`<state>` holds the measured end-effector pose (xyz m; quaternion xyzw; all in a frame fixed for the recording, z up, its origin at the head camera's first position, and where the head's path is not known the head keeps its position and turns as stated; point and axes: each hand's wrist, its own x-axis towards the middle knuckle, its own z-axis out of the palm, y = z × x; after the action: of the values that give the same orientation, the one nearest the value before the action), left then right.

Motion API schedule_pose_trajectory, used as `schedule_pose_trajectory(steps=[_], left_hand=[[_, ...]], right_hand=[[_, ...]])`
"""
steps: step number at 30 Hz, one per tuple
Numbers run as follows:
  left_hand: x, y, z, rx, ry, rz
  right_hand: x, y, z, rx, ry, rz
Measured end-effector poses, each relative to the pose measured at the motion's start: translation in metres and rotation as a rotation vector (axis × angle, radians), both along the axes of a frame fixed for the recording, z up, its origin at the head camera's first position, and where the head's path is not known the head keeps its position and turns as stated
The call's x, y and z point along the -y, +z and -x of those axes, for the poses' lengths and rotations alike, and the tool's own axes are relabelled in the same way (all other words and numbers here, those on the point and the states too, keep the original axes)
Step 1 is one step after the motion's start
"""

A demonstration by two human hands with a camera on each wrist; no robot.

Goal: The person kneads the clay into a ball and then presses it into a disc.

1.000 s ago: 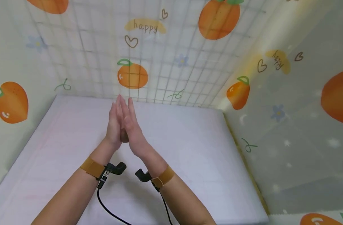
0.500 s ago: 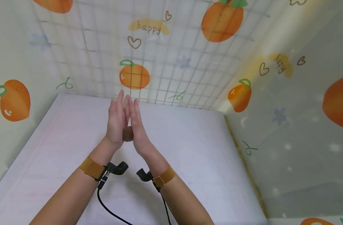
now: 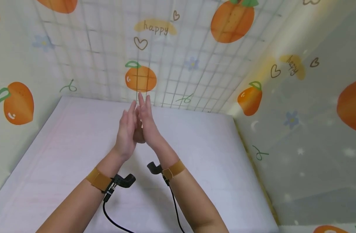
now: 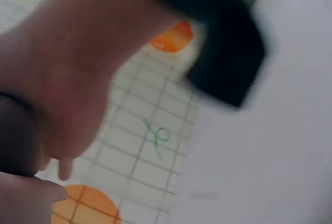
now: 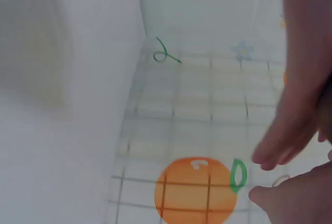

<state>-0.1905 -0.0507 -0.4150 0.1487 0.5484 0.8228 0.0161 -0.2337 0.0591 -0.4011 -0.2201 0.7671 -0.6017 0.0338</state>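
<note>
A brown, rounded lump [image 3: 139, 137] sits between my two palms in the head view, its upper part hidden by the hands. What it is made of cannot be told. My left hand [image 3: 126, 132] presses on its left side with the fingers nearly straight. From the other side my right hand [image 3: 150, 128] lies against it, fingers pointing up and away. The right fingertips reach a little farther forward than the left ones. In the left wrist view the lump [image 4: 16, 136] looks dark and is cut off by the frame's edge. Both hands are above the white surface.
Below the hands is a white padded tabletop [image 3: 189, 155]. A pale sheet [image 3: 108, 71] printed with oranges and hearts hangs behind it, over a wire grid. Each wrist wears a tan strap [image 3: 98, 179] with a small black camera [image 3: 124, 180] and cable.
The hands slide against each other around the lump. Since half a second ago the right hand has shifted forward and the left back and rightward. The lump has moved slightly right and forward.
</note>
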Motion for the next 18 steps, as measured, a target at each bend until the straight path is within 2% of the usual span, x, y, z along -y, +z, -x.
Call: schedule_pose_trajectory(steps=[3, 5, 9, 13, 15, 18], left_hand=[[0.009, 0.007, 0.006, -0.023, 0.038, 0.003], [0.014, 0.008, 0.01, -0.032, 0.058, 0.007], [0.012, -0.003, 0.013, -0.002, 0.033, 0.006], [-0.001, -0.017, 0.005, 0.04, -0.013, -0.014], [-0.005, -0.02, 0.001, 0.034, -0.016, -0.01], [-0.006, -0.018, -0.003, 0.011, -0.024, -0.011]], right_hand=[[0.005, -0.008, -0.012, 0.026, 0.047, 0.043], [0.009, -0.007, -0.024, 0.018, 0.086, 0.06], [0.011, 0.01, -0.038, -0.068, 0.151, 0.064], [0.009, 0.024, -0.03, -0.133, 0.133, 0.049], [0.007, 0.024, -0.02, -0.124, 0.09, 0.019], [0.003, 0.014, -0.008, -0.059, 0.019, -0.021]])
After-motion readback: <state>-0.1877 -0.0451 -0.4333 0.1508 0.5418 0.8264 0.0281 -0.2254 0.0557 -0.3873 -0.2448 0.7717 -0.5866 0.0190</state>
